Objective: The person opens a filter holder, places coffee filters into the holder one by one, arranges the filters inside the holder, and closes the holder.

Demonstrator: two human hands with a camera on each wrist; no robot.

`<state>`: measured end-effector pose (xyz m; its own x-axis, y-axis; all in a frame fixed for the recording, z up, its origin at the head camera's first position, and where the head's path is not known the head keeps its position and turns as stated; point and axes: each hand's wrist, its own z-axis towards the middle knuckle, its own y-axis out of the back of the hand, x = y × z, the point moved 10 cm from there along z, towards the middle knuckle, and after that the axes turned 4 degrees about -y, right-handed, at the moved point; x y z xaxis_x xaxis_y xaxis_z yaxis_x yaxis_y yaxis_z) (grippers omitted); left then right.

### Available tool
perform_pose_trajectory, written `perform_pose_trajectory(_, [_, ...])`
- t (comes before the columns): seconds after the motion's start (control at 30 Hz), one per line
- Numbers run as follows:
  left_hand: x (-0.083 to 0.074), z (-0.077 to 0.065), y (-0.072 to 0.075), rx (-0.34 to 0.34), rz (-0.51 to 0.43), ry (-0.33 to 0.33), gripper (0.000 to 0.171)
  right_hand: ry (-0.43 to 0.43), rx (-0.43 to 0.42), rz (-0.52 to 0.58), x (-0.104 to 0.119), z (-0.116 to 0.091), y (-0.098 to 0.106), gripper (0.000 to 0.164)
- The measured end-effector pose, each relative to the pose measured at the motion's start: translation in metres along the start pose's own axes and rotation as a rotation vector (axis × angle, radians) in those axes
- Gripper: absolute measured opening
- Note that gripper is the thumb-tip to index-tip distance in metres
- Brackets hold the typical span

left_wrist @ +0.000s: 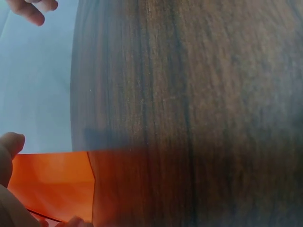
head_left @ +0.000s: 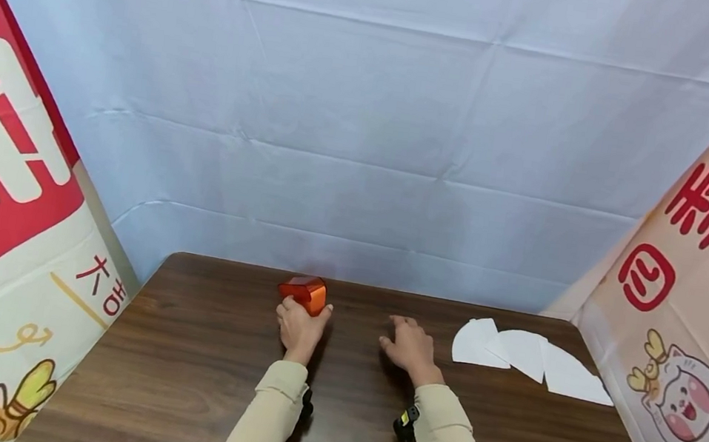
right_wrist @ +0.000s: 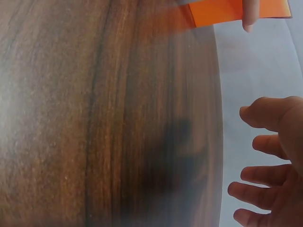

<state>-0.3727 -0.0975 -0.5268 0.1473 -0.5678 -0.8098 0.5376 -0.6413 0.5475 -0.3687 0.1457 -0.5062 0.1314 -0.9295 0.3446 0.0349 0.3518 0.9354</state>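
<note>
Near the far edge of the table, my left hand [head_left: 299, 332] grips a shiny orange-red box-like piece [head_left: 316, 295], thumb on its right side and fingers on its left. From the left wrist, the thumb [left_wrist: 11, 143] shows at the top edge of the smooth orange face [left_wrist: 52, 177]; much of the piece is hidden by the hand or out of view. My right hand [head_left: 411, 349] is held over the table to the right of it, fingers spread and loosely bent, with nothing in them. The right wrist view shows those spread fingers [right_wrist: 265, 175] apart from the orange piece [right_wrist: 220, 10].
Several white paper pieces with curved edges [head_left: 519, 351] lie overlapping at the right of the dark wooden table [head_left: 172, 376]. A pale blue cloth [head_left: 354, 124] hangs behind the far edge. Printed cloths stand at the left [head_left: 13, 206] and right [head_left: 707, 297].
</note>
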Motion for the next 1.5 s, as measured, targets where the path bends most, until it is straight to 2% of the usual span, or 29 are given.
perform_pose_trajectory(0.3, [0.004, 0.0, -0.001, -0.014, -0.099, 0.031, 0.061, 0.007, 0.017, -0.015, 0.01, 0.001, -0.005, 0.05])
perform_pose_trajectory(0.77, [-0.002, 0.0, 0.004, -0.047, -0.157, -0.004, 0.052, -0.025, 0.014, 0.029, 0.004, 0.001, -0.005, 0.051])
perform_pose_trajectory(1.0, [-0.005, 0.0, 0.009, -0.059, -0.163, -0.053, 0.048, -0.013, 0.032, 0.005, 0.008, 0.001, -0.005, 0.053])
perform_pose_trajectory(1.27, [-0.02, 0.004, 0.023, -0.076, -0.171, -0.12, 0.042, 0.015, 0.02, -0.012, 0.02, 0.006, 0.008, 0.056])
perform_pose_trajectory(1.5, [-0.033, 0.004, 0.04, -0.101, -0.159, -0.147, 0.04, 0.016, 0.014, -0.028, 0.027, 0.007, 0.021, 0.058])
